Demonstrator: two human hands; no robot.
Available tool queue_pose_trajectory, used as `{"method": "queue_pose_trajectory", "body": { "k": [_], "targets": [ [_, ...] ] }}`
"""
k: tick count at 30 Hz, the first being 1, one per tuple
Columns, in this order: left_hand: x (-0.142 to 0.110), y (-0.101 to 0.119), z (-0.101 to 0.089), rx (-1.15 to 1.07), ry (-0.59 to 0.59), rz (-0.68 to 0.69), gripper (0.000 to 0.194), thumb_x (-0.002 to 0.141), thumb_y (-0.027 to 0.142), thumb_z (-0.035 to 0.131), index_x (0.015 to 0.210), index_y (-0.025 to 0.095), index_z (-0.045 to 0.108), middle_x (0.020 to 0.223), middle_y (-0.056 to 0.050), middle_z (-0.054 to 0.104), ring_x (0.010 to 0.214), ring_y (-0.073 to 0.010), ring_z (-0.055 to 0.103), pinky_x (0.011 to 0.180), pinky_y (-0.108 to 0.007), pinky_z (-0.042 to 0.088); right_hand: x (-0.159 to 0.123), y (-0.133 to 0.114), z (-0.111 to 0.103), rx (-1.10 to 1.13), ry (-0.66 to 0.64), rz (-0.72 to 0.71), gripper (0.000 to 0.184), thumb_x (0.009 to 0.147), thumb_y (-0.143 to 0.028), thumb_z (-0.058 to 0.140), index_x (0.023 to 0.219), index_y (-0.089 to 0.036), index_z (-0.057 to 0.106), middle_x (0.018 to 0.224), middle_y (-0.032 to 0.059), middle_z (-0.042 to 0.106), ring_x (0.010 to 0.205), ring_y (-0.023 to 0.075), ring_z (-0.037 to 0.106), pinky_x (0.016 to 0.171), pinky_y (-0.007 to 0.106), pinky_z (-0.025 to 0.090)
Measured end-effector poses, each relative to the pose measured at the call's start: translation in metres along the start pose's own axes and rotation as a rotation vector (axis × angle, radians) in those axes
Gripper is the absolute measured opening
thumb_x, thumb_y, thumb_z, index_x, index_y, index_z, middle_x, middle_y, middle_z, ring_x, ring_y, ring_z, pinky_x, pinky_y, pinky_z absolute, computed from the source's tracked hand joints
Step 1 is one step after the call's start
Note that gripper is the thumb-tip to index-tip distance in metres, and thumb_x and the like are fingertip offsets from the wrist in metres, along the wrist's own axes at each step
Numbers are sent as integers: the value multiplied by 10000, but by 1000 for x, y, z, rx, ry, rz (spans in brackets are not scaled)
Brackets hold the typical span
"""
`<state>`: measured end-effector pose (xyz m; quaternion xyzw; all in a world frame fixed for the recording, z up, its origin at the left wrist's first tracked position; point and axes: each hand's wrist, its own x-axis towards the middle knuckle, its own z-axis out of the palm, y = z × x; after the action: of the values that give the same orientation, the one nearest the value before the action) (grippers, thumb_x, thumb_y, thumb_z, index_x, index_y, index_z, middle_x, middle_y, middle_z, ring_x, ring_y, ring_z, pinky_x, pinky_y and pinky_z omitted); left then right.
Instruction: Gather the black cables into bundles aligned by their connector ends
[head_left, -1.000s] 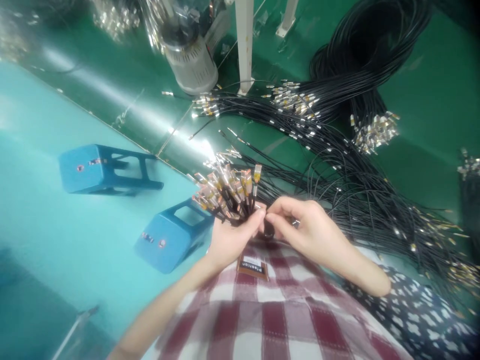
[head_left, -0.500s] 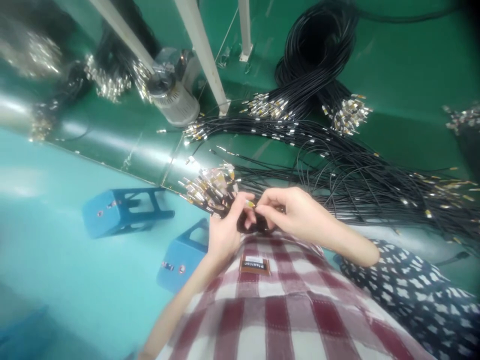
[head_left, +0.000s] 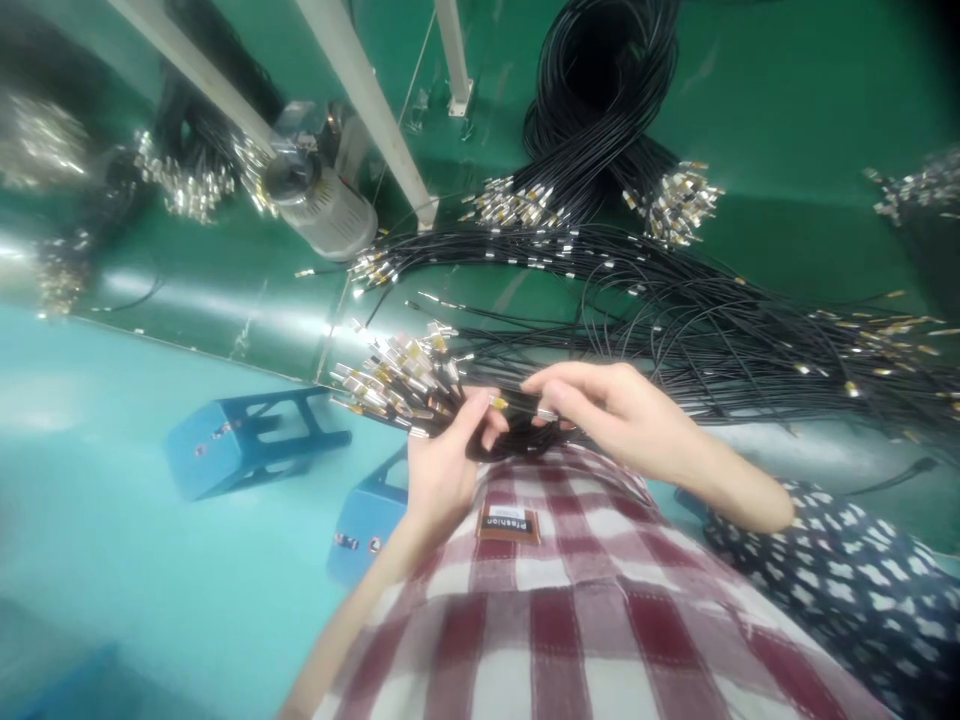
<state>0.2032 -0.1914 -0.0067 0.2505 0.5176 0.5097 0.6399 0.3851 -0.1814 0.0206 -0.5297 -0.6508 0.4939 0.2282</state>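
My left hand [head_left: 444, 468] is closed round a bundle of thin black cables [head_left: 411, 370], whose silver and yellow connector ends fan out to its left. A yellow-tipped connector [head_left: 497, 402] shows beside my left thumb. A short way to the right, my right hand [head_left: 619, 408] has its thumb and fingers bent together at a cable with a silver end [head_left: 547, 413]. The bundle's lower part lies against the checked garment [head_left: 555, 600], and some of it is hidden behind my hands.
Loose black cables [head_left: 720, 350] spread across the green work surface [head_left: 787, 120]. Farther back lies a coiled cable bundle [head_left: 600, 100]. A white cylindrical device [head_left: 330, 215] stands beside slanted posts [head_left: 375, 110]. Blue stools [head_left: 255, 440] stand on the floor at left.
My right hand has drawn away from my left hand to the right, and a silver cable end now shows at its fingertips. My left hand keeps hold of the bundle. The view has shifted slightly.
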Motion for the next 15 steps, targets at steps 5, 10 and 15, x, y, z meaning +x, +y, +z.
{"method": "queue_pose_trajectory", "body": {
  "k": [5,10,15],
  "targets": [
    [-1,1,3,-5,0,-11,122,738,217,722,764,112,665,549,-8,591,497,-89,481,528,-251,390,-13,3,-4,-63,-2,8,282,942,-383,485,911,-201,698,867,23,724,750,159,647,681,250,459],
    [-3,0,2,42,-15,7,134,757,256,713,754,131,666,536,4,578,481,-88,468,521,-256,388,-12,-6,8,-100,27,15,219,900,-319,541,793,-201,691,776,17,716,681,158,627,665,263,454],
    [-4,-6,-2,141,-53,29,145,783,294,694,812,153,691,541,15,572,498,-90,485,517,-240,397,-3,-15,22,-75,64,67,221,892,-290,534,735,-203,663,682,-10,671,619,128,584,641,250,427]
  ]
}}
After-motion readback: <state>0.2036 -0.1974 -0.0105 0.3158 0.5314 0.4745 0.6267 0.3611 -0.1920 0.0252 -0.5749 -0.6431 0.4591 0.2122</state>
